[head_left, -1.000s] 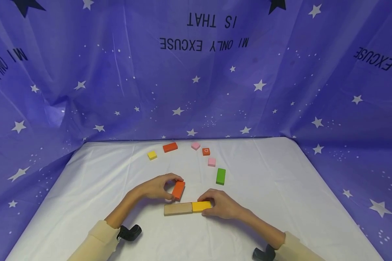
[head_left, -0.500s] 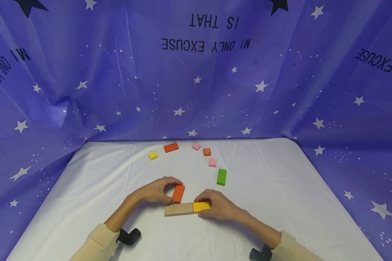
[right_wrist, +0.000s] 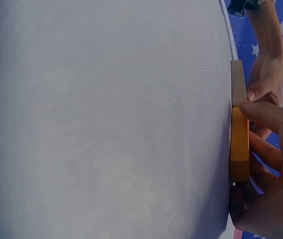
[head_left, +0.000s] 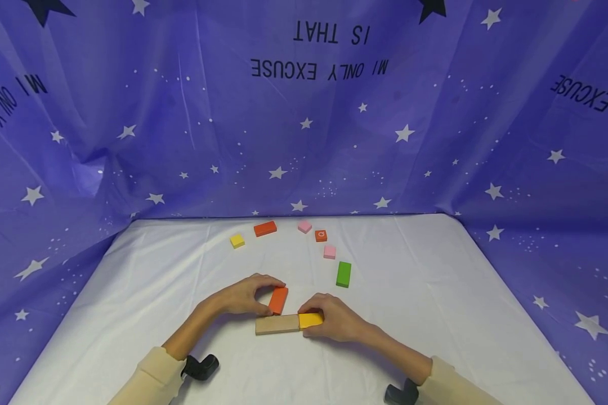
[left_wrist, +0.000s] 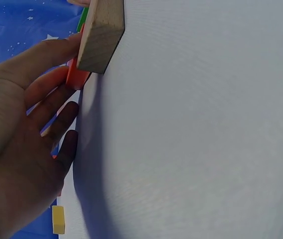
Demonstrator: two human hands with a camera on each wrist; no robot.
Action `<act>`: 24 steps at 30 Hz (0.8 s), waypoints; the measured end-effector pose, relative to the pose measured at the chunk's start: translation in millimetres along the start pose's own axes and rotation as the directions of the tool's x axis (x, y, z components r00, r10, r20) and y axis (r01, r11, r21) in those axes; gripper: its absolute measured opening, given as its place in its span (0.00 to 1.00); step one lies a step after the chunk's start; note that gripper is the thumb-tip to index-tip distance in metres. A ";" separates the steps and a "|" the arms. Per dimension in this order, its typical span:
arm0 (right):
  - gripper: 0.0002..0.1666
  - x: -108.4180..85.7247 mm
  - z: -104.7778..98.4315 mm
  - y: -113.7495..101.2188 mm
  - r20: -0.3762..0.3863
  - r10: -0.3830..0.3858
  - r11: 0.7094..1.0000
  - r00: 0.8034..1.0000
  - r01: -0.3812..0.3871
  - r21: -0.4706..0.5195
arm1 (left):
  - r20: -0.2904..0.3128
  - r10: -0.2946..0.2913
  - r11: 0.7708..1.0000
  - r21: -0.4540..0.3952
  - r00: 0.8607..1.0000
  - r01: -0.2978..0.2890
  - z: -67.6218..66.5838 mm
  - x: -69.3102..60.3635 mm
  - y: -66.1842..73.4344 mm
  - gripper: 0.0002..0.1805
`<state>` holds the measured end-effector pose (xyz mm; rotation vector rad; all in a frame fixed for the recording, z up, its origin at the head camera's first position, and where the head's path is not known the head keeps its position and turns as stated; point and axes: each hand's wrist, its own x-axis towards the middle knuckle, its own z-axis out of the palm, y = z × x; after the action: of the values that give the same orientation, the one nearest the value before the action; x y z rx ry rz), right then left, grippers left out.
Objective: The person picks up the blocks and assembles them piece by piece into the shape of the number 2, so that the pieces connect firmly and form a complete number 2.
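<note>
My left hand [head_left: 245, 295] pinches an orange block [head_left: 278, 301] between thumb and fingers, at its two short ends. That block lies on the cloth, its near end by the far side of a plain wooden block [head_left: 277, 324]. End to end with the wooden block, on its right, lies a yellow block [head_left: 310, 320]. My right hand [head_left: 336, 318] grips the yellow block by its long sides, thumb near and fingers far, hiding its right end. In the right wrist view the yellow block [right_wrist: 240, 144] meets the wooden block [right_wrist: 238, 83].
Beyond the hands lie a green block [head_left: 343, 274], two pink blocks [head_left: 329, 252], a small red block with a white mark [head_left: 321, 235], a long red block [head_left: 265, 228] and a small yellow block [head_left: 237, 241]. A purple star-patterned curtain [head_left: 304, 163] closes off the back.
My left hand has drawn the orange block nearer to the wooden block, then slightly right. My right hand has slid left along the yellow block, covering more of it.
</note>
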<state>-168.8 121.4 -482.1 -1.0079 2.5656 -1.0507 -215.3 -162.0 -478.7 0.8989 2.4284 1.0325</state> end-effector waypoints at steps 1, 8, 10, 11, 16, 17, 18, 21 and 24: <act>0.19 0.1 0.3 -0.4 -0.001 -0.002 1.000 1.000 0.002 -0.003 | 0.003 -0.002 1.000 -0.002 1.000 0.002 -0.1 0.0 0.0 0.34; 0.19 1.0 2.1 -0.5 -0.010 -0.011 1.000 1.000 0.011 -0.005 | 0.010 0.005 1.000 -0.003 1.000 -0.005 -0.2 0.1 1.3 0.33; 0.19 0.7 2.3 -0.6 -0.013 -0.012 1.000 1.000 0.012 -0.006 | 0.007 0.005 1.000 -0.004 1.000 -0.005 0.3 0.2 2.1 0.33; 0.19 0.8 2.6 -0.5 -0.015 -0.012 1.000 1.000 0.012 -0.007 | 0.004 0.007 1.000 -0.003 1.000 -0.007 0.5 0.3 2.4 0.33; 0.19 0.6 2.8 -0.4 -0.024 -0.009 1.000 1.000 0.009 -0.016 | -0.006 0.012 1.000 0.003 1.000 -0.012 1.8 0.2 4.9 0.33; 0.19 0.7 2.7 -0.6 -0.026 -0.010 1.000 1.000 0.010 -0.016 | -0.008 0.014 1.000 0.010 1.000 -0.014 2.0 0.2 5.1 0.33; 0.18 0.7 2.5 -0.7 -0.026 -0.010 1.000 1.000 0.010 -0.016 | -0.009 0.014 1.000 0.014 1.000 -0.014 2.2 0.1 5.3 0.32; 0.18 1.1 2.4 -1.4 -0.028 -0.012 1.000 1.000 0.011 -0.014 | -0.013 0.018 1.000 0.023 1.000 -0.018 2.4 -0.2 6.3 0.32; 0.17 1.1 2.8 -2.1 -0.027 -0.005 1.000 1.000 0.005 -0.013 | -0.019 0.013 1.000 0.019 1.000 -0.012 2.9 -1.6 7.0 0.34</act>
<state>-167.4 118.1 -482.7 -1.0110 2.5958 -1.0567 -209.7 -157.8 -475.4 0.9159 2.4555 1.0285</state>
